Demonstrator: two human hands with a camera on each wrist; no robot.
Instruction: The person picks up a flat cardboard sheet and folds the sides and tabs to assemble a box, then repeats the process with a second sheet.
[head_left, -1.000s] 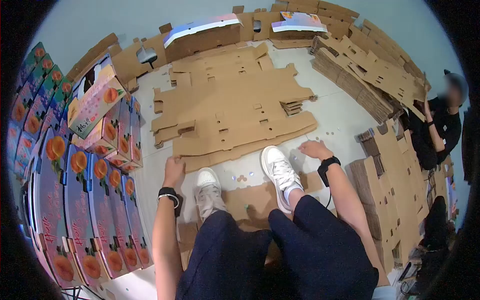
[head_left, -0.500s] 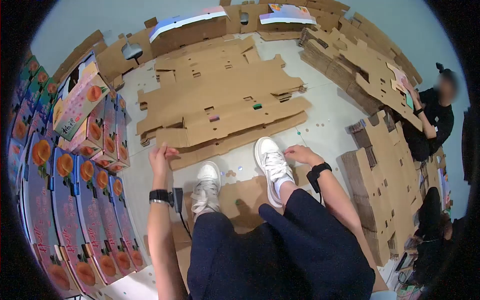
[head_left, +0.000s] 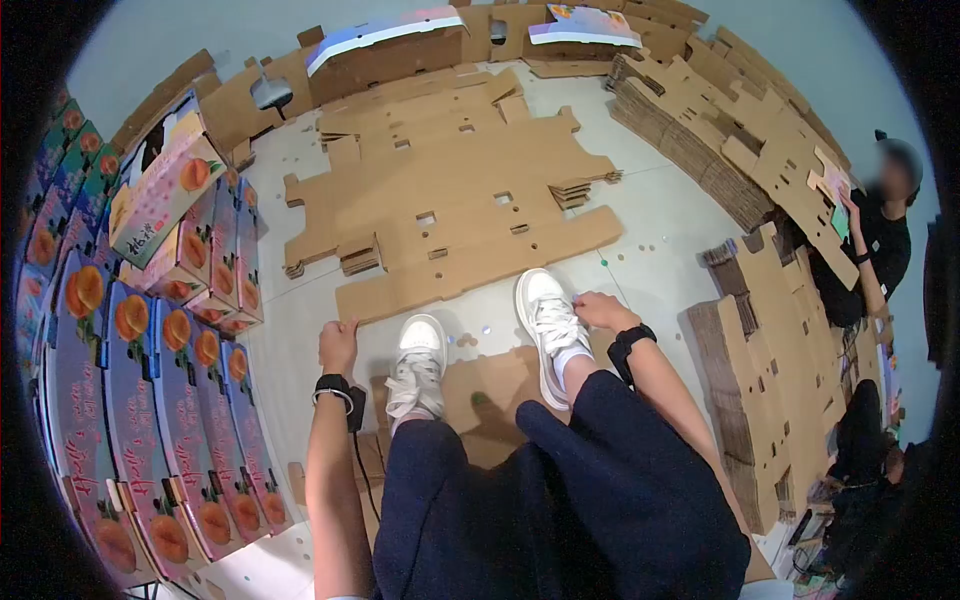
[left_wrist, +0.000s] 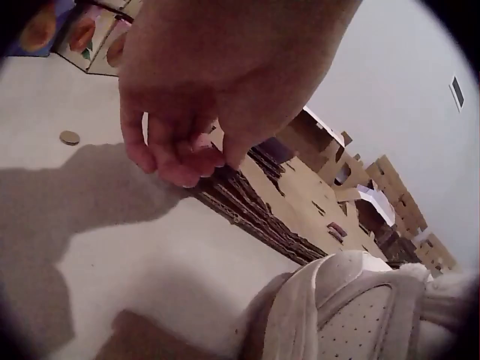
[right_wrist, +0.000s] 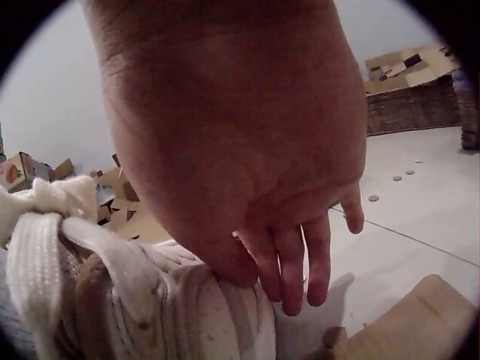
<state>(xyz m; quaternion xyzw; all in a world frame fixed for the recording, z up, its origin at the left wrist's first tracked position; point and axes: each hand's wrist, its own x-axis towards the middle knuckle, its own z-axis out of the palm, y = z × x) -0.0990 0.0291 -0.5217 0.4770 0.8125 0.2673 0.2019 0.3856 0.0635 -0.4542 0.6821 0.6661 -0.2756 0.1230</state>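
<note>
A low stack of flat brown cardboard box blanks (head_left: pixel 470 265) lies on the floor in front of the white shoes. At its near left corner, my left hand (head_left: pixel 338 346) has curled fingers and a thumb that pinch the sheet edges, as the left wrist view shows with the layered cardboard edges (left_wrist: pixel 255 217) beside the fingertips. My right hand (head_left: pixel 604 312) hangs beside the right shoe (head_left: pixel 550 325). In the right wrist view its fingers (right_wrist: pixel 289 262) point loosely down, with no cardboard in them and the thumb close to the shoe.
Printed peach boxes (head_left: pixel 130 400) stand in rows at left. More cardboard stacks (head_left: pixel 770 370) lie at right, where another person (head_left: pixel 870 250) handles a sheet. Small round cardboard discs (head_left: pixel 640 250) dot the floor. A cardboard piece (head_left: pixel 490 385) lies under the shoes.
The upper sheets, earlier shifted and lifted off the lower ones, now lie more evenly on the stack. My left hand has gone from loosely spread fingers to the corner; my right hand stays near the shoe.
</note>
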